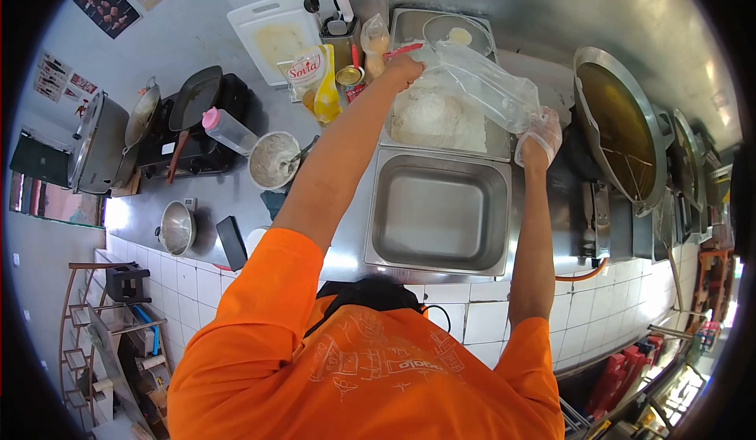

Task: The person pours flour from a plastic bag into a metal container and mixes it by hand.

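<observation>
A clear plastic bag (492, 85) stretches between my two hands above a steel pan of white flour (437, 117). My left hand (403, 71) is closed at the bag's far left end, where a thin red piece (405, 50) shows by the fingers; its kind is unclear. My right hand (542, 134), in a clear plastic glove, grips the bag's lower right end. Behind the bag, a round wire-rimmed strainer (459, 33) lies over the back of the flour pan. In front sits a deep steel pan (441, 211) with nothing in it.
To the right stands a large wok of oil (622, 125). At the left are a bowl of white batter (273, 160), a pink-capped bottle (228, 131), a stove (197, 117), a phone (231, 241) and a small metal bowl (178, 229). A yellow Sovia pouch (325, 93) stands behind my left arm.
</observation>
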{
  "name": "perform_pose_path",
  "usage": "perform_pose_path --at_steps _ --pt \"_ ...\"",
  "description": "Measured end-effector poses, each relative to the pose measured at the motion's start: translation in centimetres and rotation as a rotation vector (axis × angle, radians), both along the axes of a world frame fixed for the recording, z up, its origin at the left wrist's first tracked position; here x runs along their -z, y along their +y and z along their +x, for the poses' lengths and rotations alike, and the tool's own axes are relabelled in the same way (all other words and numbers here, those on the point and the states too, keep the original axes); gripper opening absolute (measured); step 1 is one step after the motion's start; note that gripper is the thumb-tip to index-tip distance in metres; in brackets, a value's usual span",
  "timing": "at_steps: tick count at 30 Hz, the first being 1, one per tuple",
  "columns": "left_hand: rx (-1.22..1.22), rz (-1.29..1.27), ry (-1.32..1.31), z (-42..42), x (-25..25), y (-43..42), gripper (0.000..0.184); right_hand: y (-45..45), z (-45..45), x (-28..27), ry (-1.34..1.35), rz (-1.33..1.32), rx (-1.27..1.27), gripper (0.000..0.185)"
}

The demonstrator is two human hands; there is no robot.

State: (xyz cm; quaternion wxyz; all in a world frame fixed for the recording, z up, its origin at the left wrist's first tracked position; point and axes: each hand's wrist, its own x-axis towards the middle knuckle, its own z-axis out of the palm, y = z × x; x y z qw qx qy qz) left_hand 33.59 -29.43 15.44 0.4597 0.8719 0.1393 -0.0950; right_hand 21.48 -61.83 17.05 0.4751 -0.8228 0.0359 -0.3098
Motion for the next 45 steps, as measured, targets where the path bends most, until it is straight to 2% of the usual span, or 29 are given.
perform_pose_path --at_steps 1,3,5,7,8,9,12,18,21,24,30,33,36,39,41,43,44,45 --pt "0.011 0.006 0.0 0.7 0.7 0.1 0.049 -0.1 0.2 -0.9 -0.019 -0.031 0.005 0.024" --pt "0.066 0.105 -0.006 0.9 1.1 0.5 0.052 -1.3 1.6 -3.6 -0.161 -0.555 0.014 0.029" --pt "0.19 0.292 -0.02 0.0 -0.2 0.3 0.054 -0.5 2.0 -7.7 -0.225 -0.538 -0.079 0.032" --pt "0.241 0.508 -0.113 1.2 2.5 0.1 0.056 2.0 3.3 -11.8 -0.384 -0.71 -0.148 0.032" --pt "0.258 0.614 -0.167 2.1 4.1 0.2 0.057 3.0 4.2 -12.5 -0.39 -0.678 -0.237 0.028" --pt "0.221 0.543 -0.058 2.6 5.0 0.1 0.055 3.9 4.8 -13.0 -0.398 -0.643 -0.333 0.024" --pt "0.005 0.188 0.014 0.2 4.6 -0.5 0.043 6.8 5.3 -15.2 -0.287 -0.618 -0.337 0.022" --pt "-0.084 -0.509 0.108 -2.2 2.8 -0.2 0.009 9.1 5.3 -15.5 -0.116 -0.377 -0.434 0.025" --pt "-0.021 -0.518 0.228 -2.6 2.1 -0.2 0.017 10.2 5.4 -16.1 -0.072 -0.842 -0.344 0.024" --pt "-0.03 -0.494 0.275 -2.4 2.4 -0.6 0.018 11.0 6.5 -14.9 -0.157 -0.526 -0.323 0.025" --pt "-0.059 -0.527 0.281 -2.4 2.4 -0.8 0.026 10.8 6.7 -13.5 -0.005 -0.758 -0.331 0.026" --pt "-0.042 -0.5 0.259 -2.3 2.1 -0.7 0.028 9.4 6.4 -13.1 -0.324 -0.783 -0.237 0.026" --pt "-0.064 -0.547 0.234 -1.9 1.8 -0.7 0.028 6.8 8.0 -10.9 -0.33 -0.827 -0.18 0.027" --pt "-0.205 -0.697 0.118 -0.4 2.1 -1.0 0.038 5.1 7.3 -7.5 -0.348 -0.866 -0.328 0.026" --pt "-0.32 -0.858 0.039 -1.8 -1.5 -1.7 0.057 4.5 4.7 -5.3 -0.351 -0.817 -0.132 0.028" --pt "-0.236 -0.99 -0.058 -1.3 -1.4 -1.7 0.093 4.7 1.3 -3.1 -0.25 -0.669 -0.099 0.03" --pt "-0.286 -0.941 -0.157 -3.7 -4.8 -3.4 0.102 3.5 1.2 -0.1 -0.442 -0.925 -0.104 0.032" --pt "-0.208 -0.957 -0.149 -5.1 -6.7 -3.9 0.105 5.5 -1.8 0.1 -0.237 -0.669 -0.073 0.031"
